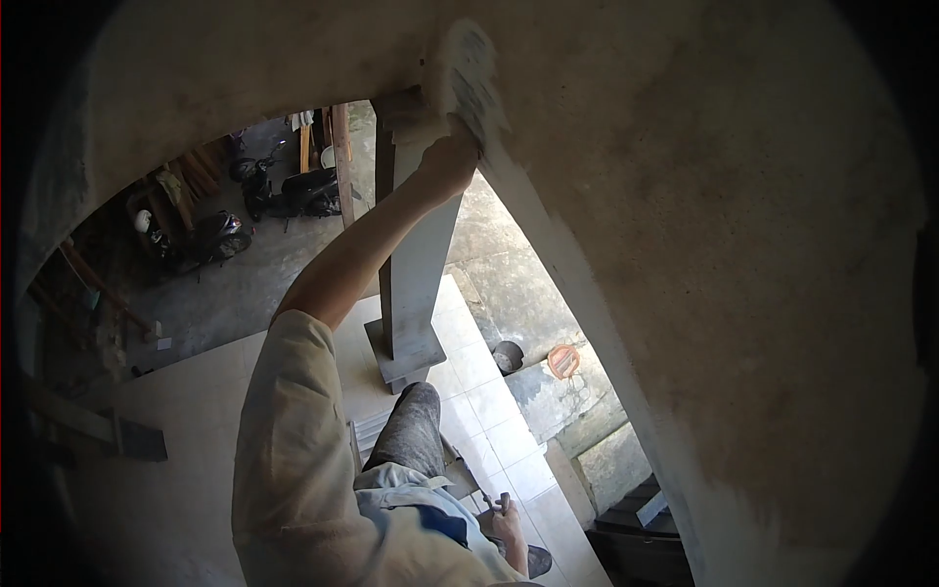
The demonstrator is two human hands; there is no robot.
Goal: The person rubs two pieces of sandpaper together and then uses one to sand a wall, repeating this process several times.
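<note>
My left hand [452, 161] is stretched up to the beam's edge, its fingers closed and pressed at the lower end of a whitish-grey filler patch [474, 73]. What the fingers hold is hidden, so I cannot tell what it is. Low down beside my body, my right hand [507, 525] is wrapped round a dark-handled tool [504, 502]. A flat grey plate [460, 479] lies close to that tool in view. From the patch, a pale coated strip [587, 284] runs down along the edge of the brownish plastered surface [724, 245].
A grey column [421, 264] stands below my raised arm. Far beneath are white floor tiles [509, 440], a dark bucket [508, 357] and a round orange-brown item [563, 362]. Motorbikes [303, 193] and leaning timber [201, 171] are at the left. My bent knee [416, 411] shows below.
</note>
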